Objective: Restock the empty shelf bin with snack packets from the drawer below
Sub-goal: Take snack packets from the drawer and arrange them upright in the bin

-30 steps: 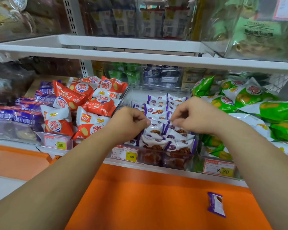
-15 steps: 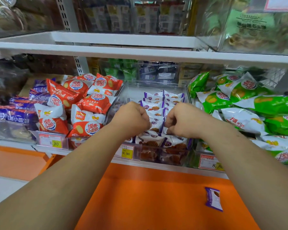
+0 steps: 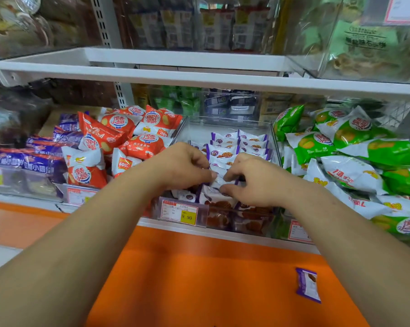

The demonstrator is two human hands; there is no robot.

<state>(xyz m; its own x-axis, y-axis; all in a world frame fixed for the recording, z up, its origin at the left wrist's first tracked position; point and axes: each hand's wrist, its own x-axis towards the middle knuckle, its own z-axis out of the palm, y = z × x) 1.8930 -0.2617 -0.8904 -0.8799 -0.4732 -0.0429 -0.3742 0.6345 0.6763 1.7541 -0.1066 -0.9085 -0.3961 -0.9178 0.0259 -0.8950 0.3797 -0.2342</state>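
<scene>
- The clear plastic shelf bin (image 3: 225, 125) sits at frame centre on the white shelf (image 3: 199, 74), between the red-and-white bags (image 3: 137, 140) at left of frame and the green-and-white bags (image 3: 340, 147) at right.
- Inside it, the small white-and-purple snack packets (image 3: 225, 152) stand in two columns running from the front wall toward the upper part of the frame. A strip of bare bin floor shows behind the last row.
- Key relation: the front packet (image 3: 219, 179) lies directly between my two hands, just above the yellow-and-white price tag (image 3: 180, 212). Its long axis runs across the frame, left to right, as far as I can tell. My fingers hide both ends.
- Left hand (image 3: 185, 168): fingers curled, tips pinching the packet's left edge, knuckles toward the top of the frame.
- Right hand (image 3: 251, 180): fingers curled, thumb underneath and fingertips on top, pinching the packet's right edge.
- Neither hand is nearer, since both touch the packet.
- Judgement: I am seating this packet into the front row, so the next move is a small push down and back, not a reach.
- One stray white-and-purple packet (image 3: 308, 287) lies flat on the orange surface (image 3: 199, 279) at lower right of frame, well apart from the bin. It is nearer my right arm, so the right hand should collect it.
- Judgement: the bin is nearly full. Risk: crowding the front row and tipping packets over the bin's front wall.
</scene>
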